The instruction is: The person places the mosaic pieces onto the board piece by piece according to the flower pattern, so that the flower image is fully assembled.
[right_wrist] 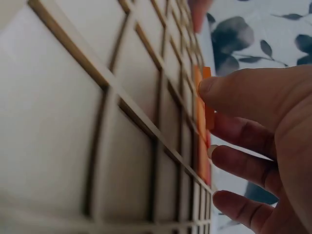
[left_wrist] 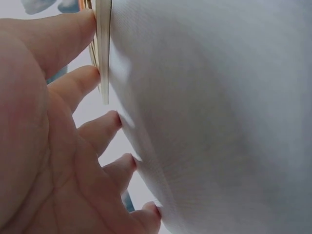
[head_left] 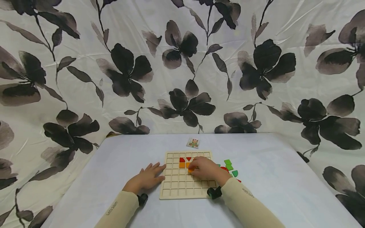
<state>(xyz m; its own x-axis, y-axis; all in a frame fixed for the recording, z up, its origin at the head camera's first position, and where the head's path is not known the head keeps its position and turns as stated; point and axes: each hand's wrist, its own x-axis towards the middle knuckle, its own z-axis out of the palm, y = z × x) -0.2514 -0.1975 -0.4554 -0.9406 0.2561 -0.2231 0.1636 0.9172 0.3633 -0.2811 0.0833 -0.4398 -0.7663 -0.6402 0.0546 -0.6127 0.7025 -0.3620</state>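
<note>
A wooden grid board [head_left: 185,186] lies on the white table. Near its top, two red pieces [head_left: 185,159] sit above an orange piece [head_left: 182,165] in the cells. My right hand [head_left: 203,168] is over the board's middle and pinches a small orange piece [head_left: 190,170] down at a cell. In the right wrist view, thumb and fingers [right_wrist: 229,92] hold that orange piece [right_wrist: 209,100] on edge against the board [right_wrist: 97,97]. My left hand [head_left: 149,176] lies flat on the table, its straight fingers [left_wrist: 83,80] touching the board's left edge [left_wrist: 103,48].
Several loose green and red pieces [head_left: 228,165] lie on the table right of the board. A small pattern card [head_left: 193,142] lies beyond the board's far edge. A flower-print cloth [head_left: 182,63] hangs behind the white-covered table [head_left: 285,177].
</note>
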